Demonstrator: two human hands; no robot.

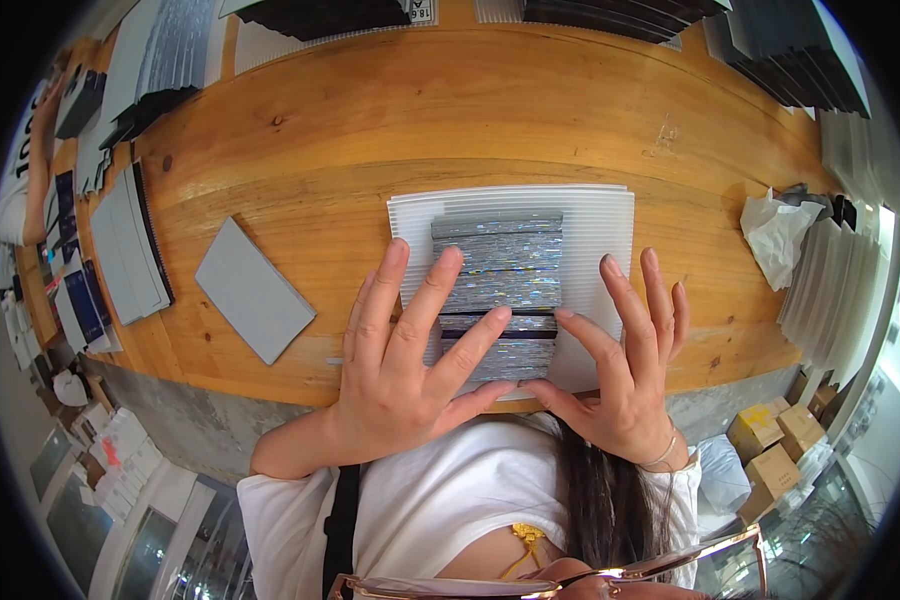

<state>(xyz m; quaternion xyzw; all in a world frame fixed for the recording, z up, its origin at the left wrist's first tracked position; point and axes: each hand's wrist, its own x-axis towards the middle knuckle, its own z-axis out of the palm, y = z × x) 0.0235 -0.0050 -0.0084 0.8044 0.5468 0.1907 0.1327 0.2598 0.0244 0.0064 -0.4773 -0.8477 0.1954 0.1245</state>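
A row of thin grey sheets (505, 250), their shiny speckled edges facing up, lies on translucent ribbed plastic sheets (595, 225) in front of me. Dark lines cross the row near its close end. My left hand (400, 370) has its index fingertip at one dark line and its thumb at the row's near edge. From the other side, my right hand (625, 380) spans the same near section with thumb and index finger. The two thumb tips almost meet. On both hands the other fingers are spread and raised. What lies beneath the fingertips is hidden.
A flat grey rectangular piece (255, 290) lies left, beside a grey stack (125, 250). Dark stacks (620, 15) line the far edge. Crumpled white paper (770, 240) and upright translucent sheets (835, 300) stand right. Another person's arm (40, 170) shows far left; cartons (775, 470) sit lower right.
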